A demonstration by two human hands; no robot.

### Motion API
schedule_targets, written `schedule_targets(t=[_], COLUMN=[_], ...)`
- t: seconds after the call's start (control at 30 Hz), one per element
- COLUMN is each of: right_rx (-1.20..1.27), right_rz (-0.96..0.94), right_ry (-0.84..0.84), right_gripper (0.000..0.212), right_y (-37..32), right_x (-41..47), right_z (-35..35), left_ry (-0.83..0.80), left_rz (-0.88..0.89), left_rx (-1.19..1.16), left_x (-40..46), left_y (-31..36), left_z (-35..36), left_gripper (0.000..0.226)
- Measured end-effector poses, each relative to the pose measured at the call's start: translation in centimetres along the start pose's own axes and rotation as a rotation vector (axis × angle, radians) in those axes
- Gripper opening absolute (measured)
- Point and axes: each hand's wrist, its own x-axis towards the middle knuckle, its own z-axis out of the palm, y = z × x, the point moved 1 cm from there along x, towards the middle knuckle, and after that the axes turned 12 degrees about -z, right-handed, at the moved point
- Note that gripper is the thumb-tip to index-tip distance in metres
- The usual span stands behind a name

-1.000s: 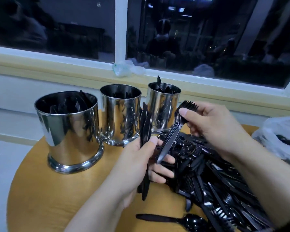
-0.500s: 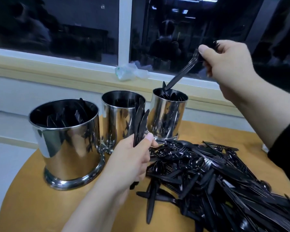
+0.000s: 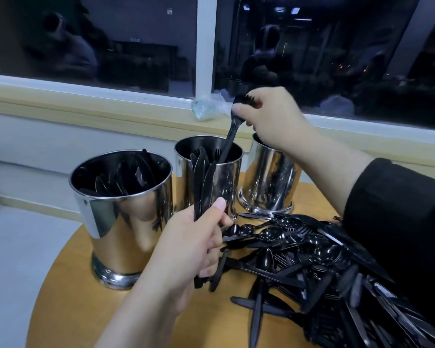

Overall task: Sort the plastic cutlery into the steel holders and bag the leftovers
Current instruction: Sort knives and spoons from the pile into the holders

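A round wooden table (image 3: 68,285) carries a large heap of black plastic cutlery (image 3: 319,267) on its right side, spoons, forks and knives tangled together. Three steel holders stand in a row toward the window: the left holder (image 3: 121,212), nearest and already holding black pieces; the middle holder (image 3: 226,177); and the right holder (image 3: 269,182), partly hidden behind the right forearm. The right hand (image 3: 269,119) pinches a bundle of forks (image 3: 227,139) by the tine end, handles dipping into the middle holder. The left hand (image 3: 194,244) is curled around an upright bunch of knives (image 3: 202,182) in front of the middle holder. A crumpled clear bag (image 3: 206,108) lies on the windowsill
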Motion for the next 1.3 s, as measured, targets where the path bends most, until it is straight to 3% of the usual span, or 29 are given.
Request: schedule_targets(t=[0.17,0.27,0.37,0.57,0.77,0.97,1.07,1.3], right_rx=[-0.180,-0.173,0.009,0.478,0.604,0.517,0.458,0.469], right_rz=[0.066,0.059,-0.032,-0.006,0.050,0.026,0.020,-0.024], right_ry=[-0.301,-0.186,-0.042,-0.476,-0.540,-0.501,-0.406,-0.191], right_gripper=[0.036,0.044,0.045,0.045,0.036,0.038,0.028,0.030], right_y=[0.4,0.2,-1.3,-4.9,-6.7,-8.7,-9.9,-12.3], right_x=[-0.9,-1.8,-3.4,-7.9,-9.2,-9.8,-9.3,-6.4], right_z=[3.1,2.9,1.9,1.2,1.2,1.4,1.1,-0.7], left_ry=[-0.024,-0.051,-0.078,-0.173,-0.268,-0.268,-0.231,-0.174], left_rz=[-0.008,-0.035,-0.050,-0.084,-0.096,-0.052,0.028,0.146], left_rx=[-0.009,-0.029,-0.040,0.012,0.085,0.070,0.010,-0.049], left_x=[0.2,0.0,-0.2,-1.4,-2.7,-3.7,-3.9,-5.0], left_y=[-0.1,0.1,0.3,0.5,0.6,0.5,0.7,0.7], left_z=[-0.5,-0.7,-0.8,-1.0,-1.5,-2.5,-3.3,-5.8], left_gripper=[0.038,0.039,0.036,0.040,0.039,0.043,0.032,0.029])
